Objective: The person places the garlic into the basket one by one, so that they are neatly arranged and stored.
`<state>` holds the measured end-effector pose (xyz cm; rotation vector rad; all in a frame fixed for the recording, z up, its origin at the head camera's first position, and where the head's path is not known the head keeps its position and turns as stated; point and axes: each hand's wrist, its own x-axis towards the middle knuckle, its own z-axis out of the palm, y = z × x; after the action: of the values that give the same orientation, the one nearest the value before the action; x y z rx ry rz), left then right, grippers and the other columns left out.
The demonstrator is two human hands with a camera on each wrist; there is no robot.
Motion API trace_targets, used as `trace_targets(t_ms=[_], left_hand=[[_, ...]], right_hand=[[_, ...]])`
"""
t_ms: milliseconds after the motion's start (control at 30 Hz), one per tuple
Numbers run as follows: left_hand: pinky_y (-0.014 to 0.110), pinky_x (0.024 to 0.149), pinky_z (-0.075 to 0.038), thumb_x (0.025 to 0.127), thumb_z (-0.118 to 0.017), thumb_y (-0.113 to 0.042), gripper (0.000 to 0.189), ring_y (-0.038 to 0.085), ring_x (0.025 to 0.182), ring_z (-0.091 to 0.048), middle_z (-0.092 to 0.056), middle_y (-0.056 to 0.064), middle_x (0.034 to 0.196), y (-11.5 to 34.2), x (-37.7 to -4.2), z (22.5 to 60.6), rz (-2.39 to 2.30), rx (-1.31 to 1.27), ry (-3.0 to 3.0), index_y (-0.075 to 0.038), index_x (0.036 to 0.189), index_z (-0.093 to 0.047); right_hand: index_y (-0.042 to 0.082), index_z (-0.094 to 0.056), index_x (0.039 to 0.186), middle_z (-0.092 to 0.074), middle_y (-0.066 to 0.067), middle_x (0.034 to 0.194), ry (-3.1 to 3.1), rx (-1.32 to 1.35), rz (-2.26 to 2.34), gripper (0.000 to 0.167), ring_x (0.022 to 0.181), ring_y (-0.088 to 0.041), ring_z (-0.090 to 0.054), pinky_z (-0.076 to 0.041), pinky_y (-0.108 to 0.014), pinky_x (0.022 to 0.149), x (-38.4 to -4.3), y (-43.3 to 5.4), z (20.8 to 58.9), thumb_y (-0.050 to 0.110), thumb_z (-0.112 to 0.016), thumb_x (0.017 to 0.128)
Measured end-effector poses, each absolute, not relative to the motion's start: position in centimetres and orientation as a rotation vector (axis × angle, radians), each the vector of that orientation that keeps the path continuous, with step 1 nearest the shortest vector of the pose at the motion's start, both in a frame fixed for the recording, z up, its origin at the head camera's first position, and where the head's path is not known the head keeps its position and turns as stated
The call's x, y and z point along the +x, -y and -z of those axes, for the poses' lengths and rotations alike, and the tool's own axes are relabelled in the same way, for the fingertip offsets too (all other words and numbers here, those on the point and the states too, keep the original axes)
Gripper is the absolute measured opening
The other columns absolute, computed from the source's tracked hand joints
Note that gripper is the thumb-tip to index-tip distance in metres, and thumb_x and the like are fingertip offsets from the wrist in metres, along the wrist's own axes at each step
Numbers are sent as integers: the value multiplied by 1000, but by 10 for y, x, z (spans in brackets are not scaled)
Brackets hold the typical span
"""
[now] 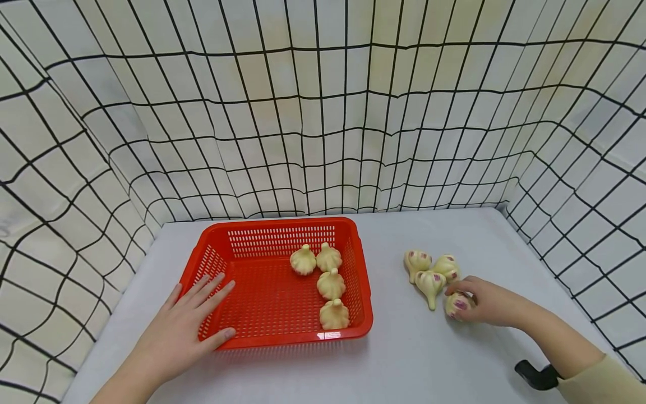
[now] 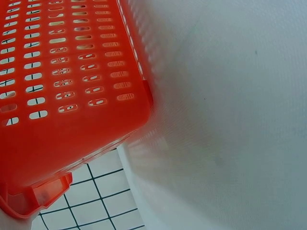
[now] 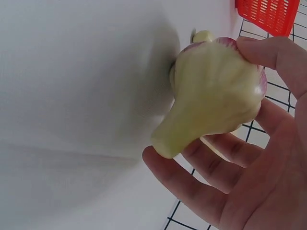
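Note:
A garlic bulb point(image 1: 458, 306) with purple streaks is held by my right hand point(image 1: 494, 303) at the right of the table. In the right wrist view the thumb and curled fingers are around this bulb point(image 3: 216, 91), its stem angled down toward a fingertip. Three more garlic bulbs point(image 1: 430, 283) lie in a cluster just left of that hand. My left hand point(image 1: 174, 334) rests at the near-left corner of a red plastic basket point(image 1: 282, 340), fingers spread and straight over its side, thumb along the front rim. Inside the basket, several pale garlic bulbs point(image 1: 331, 285) sit along the right side.
A white-covered table point(image 1: 393, 370) carries everything. Black grid netting point(image 1: 323, 134) over pale sheets encloses the back and both sides. A black strap-like piece point(image 1: 537, 375) sticks out by the right sleeve. The left wrist view shows the basket's slotted outer wall point(image 2: 72, 120) up close.

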<state>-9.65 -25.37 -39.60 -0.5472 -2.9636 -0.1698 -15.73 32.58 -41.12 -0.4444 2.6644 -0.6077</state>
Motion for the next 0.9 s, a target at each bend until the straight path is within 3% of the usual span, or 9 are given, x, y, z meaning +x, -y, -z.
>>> trace_targets(t_ms=[367, 667, 900], left_hand=[[39, 116, 20, 86, -60, -68, 84, 40, 143, -30, -32, 8, 160, 255, -96, 396, 161, -551, 2957, -27, 155, -36], [37, 115, 21, 85, -61, -68, 84, 40, 143, -29, -32, 8, 160, 255, -97, 397, 161, -544, 2968, -28, 155, -36], [38, 116, 21, 86, -60, -68, 85, 40, 144, -29, -32, 8, 159, 255, -97, 397, 167, -541, 2970, -27, 155, -35]], right_hand=[[16, -66, 121, -60, -2, 111, -2681, -420, 518, 48, 91, -16, -54, -49, -37, 75, -154, -327, 405, 37, -80, 81], [9, -67, 123, -66, -12, 120, -2718, -414, 392, 56, 110, -33, -61, -50, -56, 90, -155, -323, 402, 37, -83, 77], [6, -68, 122, -67, -12, 118, -2734, -435, 355, 58, 111, -36, -61, -48, -58, 92, -156, -322, 403, 36, -85, 75]])
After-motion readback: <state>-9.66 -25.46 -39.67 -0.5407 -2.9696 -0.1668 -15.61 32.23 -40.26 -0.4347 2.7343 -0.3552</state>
